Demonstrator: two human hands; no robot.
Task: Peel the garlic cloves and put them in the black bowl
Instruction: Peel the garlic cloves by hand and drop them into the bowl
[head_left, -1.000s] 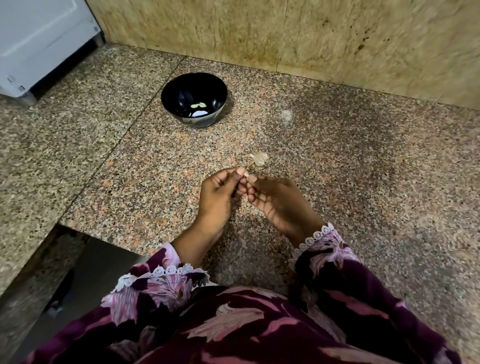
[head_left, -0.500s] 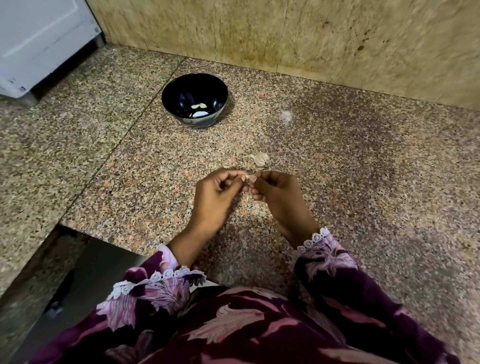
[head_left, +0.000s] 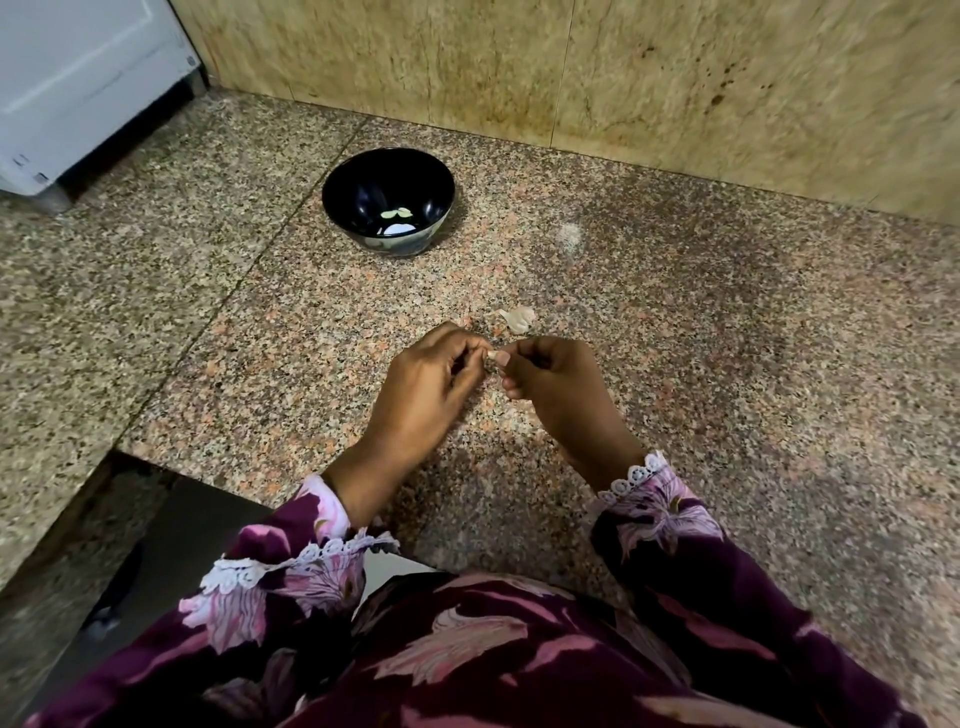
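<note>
My left hand (head_left: 426, 384) and my right hand (head_left: 558, 387) meet over the granite counter, fingertips together, pinching a small garlic clove (head_left: 491, 355) that is mostly hidden between them. Just beyond my fingers lies a pale scrap of garlic skin (head_left: 517, 318) on the counter. The black bowl (head_left: 358, 171) stands farther back and to the left, with two peeled cloves (head_left: 397, 212) at its bottom.
The speckled granite counter (head_left: 727, 338) ends at a stone wall (head_left: 571, 67) behind. A white appliance (head_left: 78, 78) stands at the back left. At the near left the counter edge (head_left: 171, 465) drops to a dark gap.
My hands stay together on the clove, and my fingers have shifted slightly around it. The bowl and the skin scrap have not moved.
</note>
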